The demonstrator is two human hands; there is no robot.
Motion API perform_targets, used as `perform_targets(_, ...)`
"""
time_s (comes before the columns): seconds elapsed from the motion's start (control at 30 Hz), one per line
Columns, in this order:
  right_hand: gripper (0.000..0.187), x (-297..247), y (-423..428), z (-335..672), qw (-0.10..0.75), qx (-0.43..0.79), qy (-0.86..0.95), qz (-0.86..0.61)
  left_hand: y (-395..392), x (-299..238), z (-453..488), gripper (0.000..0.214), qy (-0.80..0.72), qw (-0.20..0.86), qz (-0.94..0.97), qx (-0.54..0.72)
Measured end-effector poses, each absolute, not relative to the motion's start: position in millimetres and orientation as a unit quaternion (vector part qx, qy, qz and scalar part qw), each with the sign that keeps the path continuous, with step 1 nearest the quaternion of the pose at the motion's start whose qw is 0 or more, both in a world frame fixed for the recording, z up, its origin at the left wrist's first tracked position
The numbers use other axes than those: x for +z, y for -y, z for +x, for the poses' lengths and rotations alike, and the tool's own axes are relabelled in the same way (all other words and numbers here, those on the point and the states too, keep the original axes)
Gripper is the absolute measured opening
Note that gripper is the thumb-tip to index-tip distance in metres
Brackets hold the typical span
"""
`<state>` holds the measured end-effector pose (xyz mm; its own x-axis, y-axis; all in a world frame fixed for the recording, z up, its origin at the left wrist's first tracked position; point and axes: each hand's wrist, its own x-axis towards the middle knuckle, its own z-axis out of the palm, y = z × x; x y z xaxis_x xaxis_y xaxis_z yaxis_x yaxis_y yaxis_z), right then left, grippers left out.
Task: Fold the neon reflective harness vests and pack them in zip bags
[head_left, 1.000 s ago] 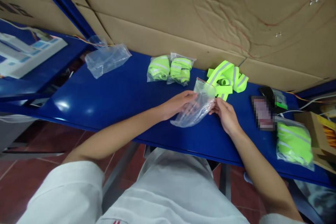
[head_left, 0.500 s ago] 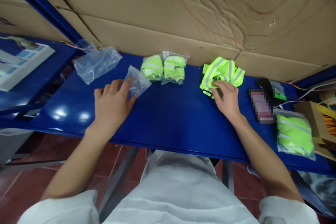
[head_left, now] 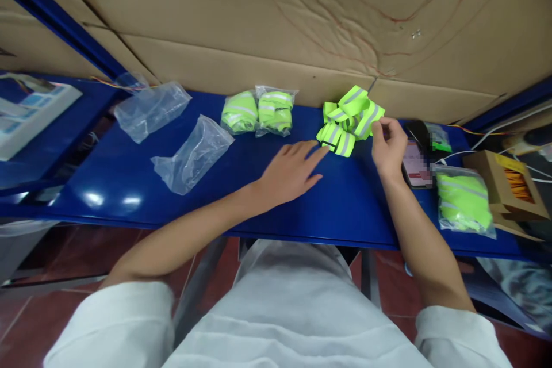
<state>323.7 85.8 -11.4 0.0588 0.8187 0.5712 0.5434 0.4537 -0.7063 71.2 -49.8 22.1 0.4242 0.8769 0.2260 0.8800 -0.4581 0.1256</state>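
Observation:
A loose neon-yellow reflective strap bundle (head_left: 348, 118) lies on the blue table (head_left: 267, 195) near the cardboard wall. My right hand (head_left: 388, 146) pinches its right edge with curled fingers. My left hand (head_left: 290, 172) reaches flat across the table, fingers stretched out, fingertips just short of the bundle's lower left end. An empty clear plastic bag (head_left: 192, 153) lies on the table to the left, apart from both hands.
Two bagged strap bundles (head_left: 257, 111) sit at the back centre. More clear bags (head_left: 149, 108) lie at the back left. A bagged bundle (head_left: 463, 202), a phone (head_left: 414, 156) and a cardboard box (head_left: 509, 184) stand on the right. A white device (head_left: 30, 112) rests far left.
My left hand let go of the empty bag on the left and swept right toward the strap bundle. My right hand shifted to the bundle's right edge and pinched it.

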Motion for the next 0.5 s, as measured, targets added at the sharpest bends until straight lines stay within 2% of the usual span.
perform_targets(0.1,0.042,-18,-84,323,0.532,0.130,0.660,-0.514,1,13,106,0.061,0.457,0.034,-0.880,-0.127)
perform_targets(0.27,0.042,-21,-77,316,0.505,0.154,0.673,-0.518,-40,-1,115,0.052,0.462,0.050,-0.877,-0.121)
perform_targets(0.37,0.051,-2,-68,330,0.416,0.118,0.749,-0.502,-24,-11,95,0.053,0.454,0.055,-0.883,-0.105)
perform_targets(0.4,0.058,6,-63,340,0.365,0.073,0.783,-0.499,-14,-13,84,0.053,0.448,0.055,-0.887,-0.100)
perform_targets(0.47,0.061,18,-46,372,0.285,-0.025,0.800,-0.527,9,-19,60,0.053,0.440,0.055,-0.891,-0.094)
perform_targets(0.5,0.061,20,-35,391,0.279,-0.046,0.790,-0.544,19,-21,48,0.054,0.441,0.057,-0.890,-0.094)
